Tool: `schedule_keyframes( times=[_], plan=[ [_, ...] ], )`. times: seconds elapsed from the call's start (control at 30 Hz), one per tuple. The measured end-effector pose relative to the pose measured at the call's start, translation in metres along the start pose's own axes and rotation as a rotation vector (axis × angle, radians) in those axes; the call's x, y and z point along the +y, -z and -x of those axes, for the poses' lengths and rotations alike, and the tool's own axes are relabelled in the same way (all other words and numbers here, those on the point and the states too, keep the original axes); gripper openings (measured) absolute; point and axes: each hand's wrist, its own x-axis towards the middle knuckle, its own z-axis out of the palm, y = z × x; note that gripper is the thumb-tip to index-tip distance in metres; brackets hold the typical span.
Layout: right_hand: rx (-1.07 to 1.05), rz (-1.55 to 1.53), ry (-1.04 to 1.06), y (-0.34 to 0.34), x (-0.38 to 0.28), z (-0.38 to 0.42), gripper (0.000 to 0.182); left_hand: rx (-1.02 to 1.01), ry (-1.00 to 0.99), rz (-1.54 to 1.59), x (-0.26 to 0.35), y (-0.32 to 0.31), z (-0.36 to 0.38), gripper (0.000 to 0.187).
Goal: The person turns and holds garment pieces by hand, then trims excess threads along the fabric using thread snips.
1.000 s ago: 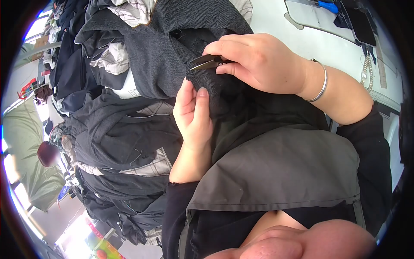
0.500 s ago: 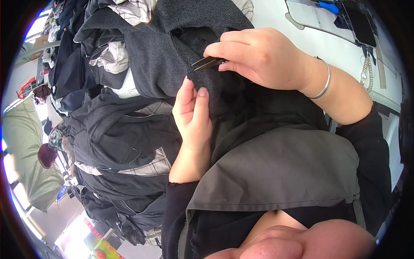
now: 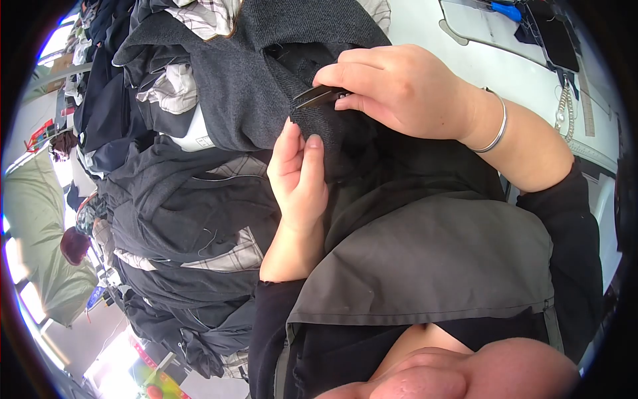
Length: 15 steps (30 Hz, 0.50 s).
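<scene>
My right hand (image 3: 405, 86) grips small thread snips (image 3: 318, 97) between thumb and fingers. Their blades point left and lie against the dark grey herringbone garment (image 3: 239, 86). Just below the blade tips, my left hand (image 3: 297, 176) pinches a fold of that same garment between thumb and fingers. The cloth right at the pinch is partly covered by the fingertips, and any thread there is too fine to make out. A fold of the garment opens into a dark hollow behind the snips.
Piled dark garments (image 3: 179, 206) with plaid lining lie to the left. On the white table (image 3: 425, 40) at upper right are a dark phone (image 3: 557, 43), a blue-handled tool (image 3: 506, 11), a beaded chain (image 3: 565, 113) and a ruler (image 3: 586, 106). Another person's head (image 3: 75, 245) shows far left.
The snips' blades have shifted slightly and look closer together. My left hand has moved a touch to the right, still pinching the cloth.
</scene>
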Motion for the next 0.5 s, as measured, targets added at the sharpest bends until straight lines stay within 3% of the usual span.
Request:
schedule_keyframes(
  times=[0.17,0.3,0.37,0.43,0.5],
  plan=[
    [-0.012,-0.019,0.007,-0.003,0.000,0.003,0.027,0.004,0.040,-0.037,0.012,-0.006,-0.001,0.037],
    [-0.047,-0.057,-0.023,0.003,0.000,0.000,0.028,-0.047,-0.045,-0.002,0.018,-0.008,0.001,0.036],
    [0.010,-0.199,-0.137,0.005,-0.001,0.000,0.029,-0.062,-0.037,-0.007,0.022,-0.006,0.001,0.035],
    [0.009,-0.192,-0.137,0.006,-0.002,0.001,0.030,-0.039,0.037,-0.144,0.026,-0.003,0.002,0.029],
    [0.009,-0.183,-0.137,0.006,-0.004,0.001,0.031,-0.087,-0.018,-0.237,0.030,-0.002,-0.002,0.025]
  ],
)
